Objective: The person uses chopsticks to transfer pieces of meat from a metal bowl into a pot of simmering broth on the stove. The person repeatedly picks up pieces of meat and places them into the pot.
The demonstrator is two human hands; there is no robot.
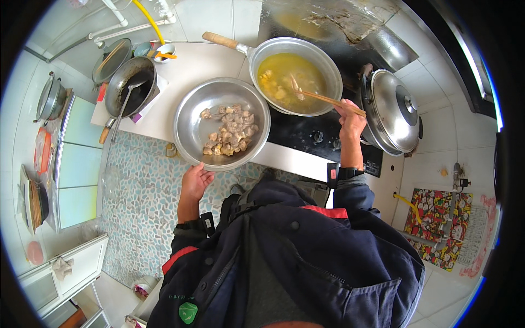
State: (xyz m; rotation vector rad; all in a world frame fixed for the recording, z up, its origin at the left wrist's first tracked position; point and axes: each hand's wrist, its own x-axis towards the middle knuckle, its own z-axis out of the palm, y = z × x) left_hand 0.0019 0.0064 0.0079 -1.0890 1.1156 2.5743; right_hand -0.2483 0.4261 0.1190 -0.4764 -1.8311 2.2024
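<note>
My right hand (pixel 350 119) grips a pair of wooden chopsticks (pixel 324 100) whose tips reach over a long-handled metal pot (pixel 337 88). At their tips is a pale piece of meat (pixel 298 91), just at the yellow broth (pixel 316 67); whether it is fully clear of the liquid I cannot tell. More pieces show in the broth at the left. My left hand (pixel 197 180) touches the near rim of a wide stainless steel basin (pixel 197 106), thumb on the edge. Inside the basin lies a heap of browned meat chunks (pixel 236 127).
A lidded steel wok (pixel 393 110) stands right of the pot on the black gas stove (pixel 295 131). On the left counter are a dark wok (pixel 141 71) with a metal spatula (pixel 127 100), a glass lid (pixel 110 61) and a small white bowl (pixel 167 50) with a brush across it.
</note>
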